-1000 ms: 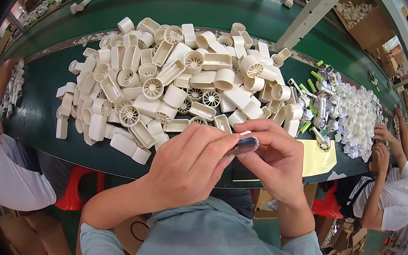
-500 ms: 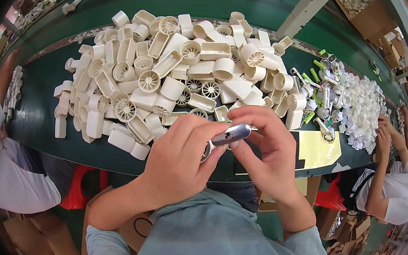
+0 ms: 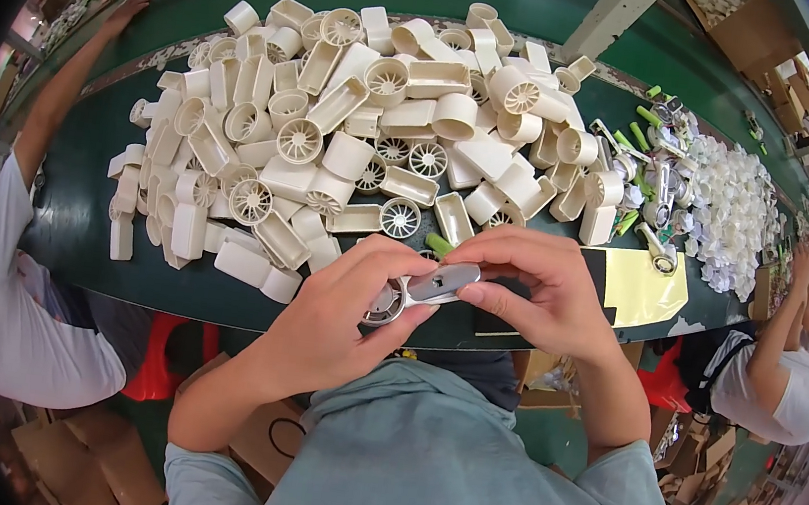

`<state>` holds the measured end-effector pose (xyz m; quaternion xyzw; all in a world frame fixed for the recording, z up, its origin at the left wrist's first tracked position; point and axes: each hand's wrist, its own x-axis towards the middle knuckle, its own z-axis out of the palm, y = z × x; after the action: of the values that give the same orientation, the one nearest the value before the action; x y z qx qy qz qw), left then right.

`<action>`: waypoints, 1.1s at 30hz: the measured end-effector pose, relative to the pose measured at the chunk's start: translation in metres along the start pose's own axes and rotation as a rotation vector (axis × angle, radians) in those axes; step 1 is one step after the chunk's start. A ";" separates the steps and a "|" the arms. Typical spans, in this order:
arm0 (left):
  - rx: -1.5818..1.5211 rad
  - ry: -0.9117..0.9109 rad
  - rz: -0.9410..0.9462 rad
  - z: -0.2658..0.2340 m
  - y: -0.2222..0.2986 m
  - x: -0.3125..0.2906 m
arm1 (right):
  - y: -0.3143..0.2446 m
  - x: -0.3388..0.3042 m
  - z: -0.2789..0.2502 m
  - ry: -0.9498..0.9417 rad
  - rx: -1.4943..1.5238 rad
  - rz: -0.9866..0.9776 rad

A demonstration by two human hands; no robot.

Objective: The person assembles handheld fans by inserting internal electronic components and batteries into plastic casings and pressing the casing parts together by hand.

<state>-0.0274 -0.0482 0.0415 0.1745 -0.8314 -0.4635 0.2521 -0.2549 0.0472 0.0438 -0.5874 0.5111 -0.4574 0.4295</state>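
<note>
My left hand (image 3: pixel 335 294) is closed round the ring end of a silver-grey plastic casing (image 3: pixel 443 283), which has a small square opening in its flat face. The casing is held above the table's near edge. My right hand (image 3: pixel 544 293) pinches the other end between thumb and fingers. Just behind the casing, by the right fingertips, a light green cylinder (image 3: pixel 439 245) sticks up; whether it is joined to the casing is hidden. Beyond both hands lies a big heap of cream plastic housings (image 3: pixel 337 145), some with spoked round ends.
Right of the heap lie silver parts with green cylinders (image 3: pixel 665 197), then a pile of small white pieces (image 3: pixel 728 220). A yellow sheet (image 3: pixel 644 292) lies near the front edge. A metal post (image 3: pixel 616 17) rises behind. People sit at left (image 3: pixel 30 300) and right (image 3: pixel 769 384).
Both hands have tipped the casing, so its flat face with the opening and part of its ring now show. The green cylinder has come into sight. The person at left has reached further forward.
</note>
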 end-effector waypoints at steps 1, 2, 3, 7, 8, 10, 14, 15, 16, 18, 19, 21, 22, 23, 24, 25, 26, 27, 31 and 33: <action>-0.001 -0.003 -0.004 0.001 -0.001 -0.002 | 0.000 0.000 0.002 0.015 -0.018 -0.004; -0.019 0.003 -0.029 0.001 -0.002 -0.003 | -0.001 0.000 0.004 0.031 -0.035 -0.007; -0.038 0.009 -0.053 0.002 -0.003 -0.003 | -0.003 0.001 0.004 0.034 -0.032 -0.002; -0.086 -0.043 -0.206 0.001 -0.010 -0.004 | 0.000 0.006 0.006 0.060 -0.149 -0.017; -0.097 -0.042 -0.197 0.000 -0.011 -0.003 | 0.002 0.007 0.006 0.083 -0.135 -0.038; -0.116 -0.032 -0.179 -0.002 -0.013 -0.002 | 0.003 0.010 0.004 0.079 -0.152 -0.044; -0.285 -0.025 -0.240 -0.005 -0.013 0.001 | 0.010 0.015 -0.003 0.042 -0.112 -0.131; -0.281 -0.025 -0.241 -0.007 -0.014 0.001 | 0.010 0.016 -0.004 0.029 -0.102 -0.151; -0.262 -0.038 -0.229 -0.008 -0.014 0.002 | 0.010 0.017 -0.004 0.017 -0.092 -0.172; -0.238 -0.049 -0.215 -0.009 -0.012 0.003 | 0.010 0.017 -0.005 0.015 -0.113 -0.188; -0.252 -0.027 -0.212 -0.008 -0.007 0.004 | 0.009 0.017 -0.006 0.013 -0.134 -0.200; -0.264 -0.004 -0.206 -0.007 -0.005 0.006 | 0.008 0.017 -0.006 0.013 -0.112 -0.215; -0.233 -0.003 -0.188 -0.006 -0.006 0.007 | 0.007 0.016 -0.006 0.014 -0.090 -0.225; -0.202 -0.003 -0.169 -0.006 -0.006 0.007 | 0.007 0.016 -0.005 0.014 -0.091 -0.228; -0.201 -0.004 -0.167 -0.005 -0.005 0.008 | 0.007 0.015 -0.003 0.046 -0.084 -0.212; -0.170 0.018 -0.154 -0.005 -0.005 0.009 | 0.007 0.014 0.000 0.078 -0.076 -0.196; -0.139 0.040 -0.140 -0.004 -0.004 0.010 | 0.007 0.012 0.001 0.081 -0.076 -0.198; -0.135 0.039 -0.139 -0.002 -0.005 0.009 | 0.008 0.012 0.004 0.109 -0.071 -0.197; -0.036 0.057 -0.068 0.000 -0.008 0.010 | 0.015 0.009 0.010 0.148 -0.019 -0.195; -0.017 0.054 -0.054 0.000 -0.007 0.010 | 0.019 0.007 0.012 0.151 -0.012 -0.210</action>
<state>-0.0349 -0.0566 0.0378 0.2075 -0.8151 -0.4724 0.2634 -0.2470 0.0389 0.0240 -0.6042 0.4802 -0.5397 0.3363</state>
